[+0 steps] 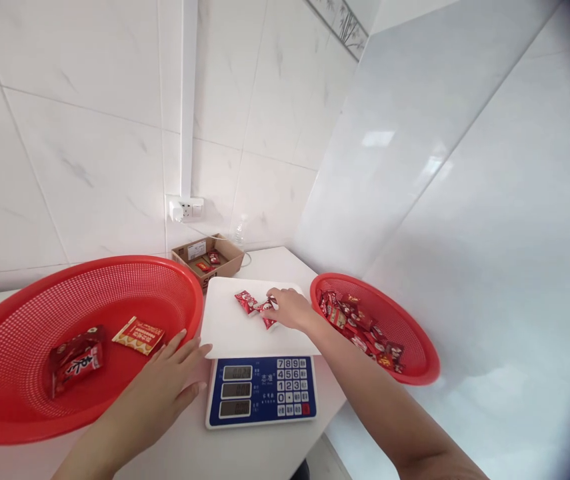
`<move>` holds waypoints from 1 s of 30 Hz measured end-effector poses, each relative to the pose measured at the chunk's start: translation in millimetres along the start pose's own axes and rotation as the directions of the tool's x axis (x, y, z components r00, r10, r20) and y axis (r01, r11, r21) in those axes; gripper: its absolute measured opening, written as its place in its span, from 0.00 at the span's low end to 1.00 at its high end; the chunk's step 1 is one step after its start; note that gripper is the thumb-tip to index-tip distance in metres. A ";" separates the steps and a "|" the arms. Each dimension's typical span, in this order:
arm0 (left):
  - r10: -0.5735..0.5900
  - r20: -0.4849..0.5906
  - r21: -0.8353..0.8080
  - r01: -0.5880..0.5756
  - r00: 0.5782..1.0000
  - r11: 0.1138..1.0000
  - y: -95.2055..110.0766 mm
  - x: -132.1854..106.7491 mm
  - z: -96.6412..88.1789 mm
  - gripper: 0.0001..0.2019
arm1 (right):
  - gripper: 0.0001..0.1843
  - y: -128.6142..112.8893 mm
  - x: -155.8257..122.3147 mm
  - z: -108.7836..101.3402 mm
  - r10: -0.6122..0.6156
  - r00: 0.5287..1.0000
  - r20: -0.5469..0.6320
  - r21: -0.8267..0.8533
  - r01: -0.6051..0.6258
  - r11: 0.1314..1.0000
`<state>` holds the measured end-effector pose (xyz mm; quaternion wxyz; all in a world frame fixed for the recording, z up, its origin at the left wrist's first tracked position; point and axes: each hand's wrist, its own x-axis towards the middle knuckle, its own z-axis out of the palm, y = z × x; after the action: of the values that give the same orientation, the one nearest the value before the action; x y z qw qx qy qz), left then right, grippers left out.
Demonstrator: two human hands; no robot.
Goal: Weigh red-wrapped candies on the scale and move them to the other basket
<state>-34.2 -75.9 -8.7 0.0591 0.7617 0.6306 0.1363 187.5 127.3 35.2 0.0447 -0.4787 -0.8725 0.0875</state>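
Note:
Small red-and-white snack packets (246,302) lie on the white pan (235,337) of a digital weighing scale (261,393). My right hand (287,307) reaches over that pan, its fingers closed on a red snack packet (269,323) and partly covering it. Fingers spread and holding nothing, my left hand (175,380) is between the large red basket (192,280) and the scale's left edge. Inside that basket are a red-and-cream packet (139,335) and a dark red packet (77,360).
A smaller red basket (427,353) on the right holds many mixed red packets (352,320). Behind the scale stands a cardboard box (229,267) with several packets in it. A wall socket (191,209) with a plug and cable is above. Tiled walls close off the back and right.

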 end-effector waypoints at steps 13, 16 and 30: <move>-0.046 0.020 0.064 0.044 0.999 0.997 -0.2 0.2 1.0 0.24 | 0.27 9.0 0.3 7.8 0.080 0.995 -0.066 0.808 0.006 0.589; -0.043 -0.007 0.040 0.043 0.999 0.998 -1.9 0.2 3.4 0.23 | 0.27 6.5 2.1 7.1 0.140 0.984 -0.114 0.909 0.046 0.413; 0.037 -0.074 0.084 -0.031 0.997 0.996 -13.0 -0.1 13.4 0.24 | 0.28 44.6 -5.7 1.7 0.359 0.894 -0.268 0.954 0.195 0.227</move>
<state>-42.7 -72.4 -24.9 0.0015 0.7685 0.6244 0.1398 227.2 145.8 24.8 0.5204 -0.3991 -0.5646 0.5012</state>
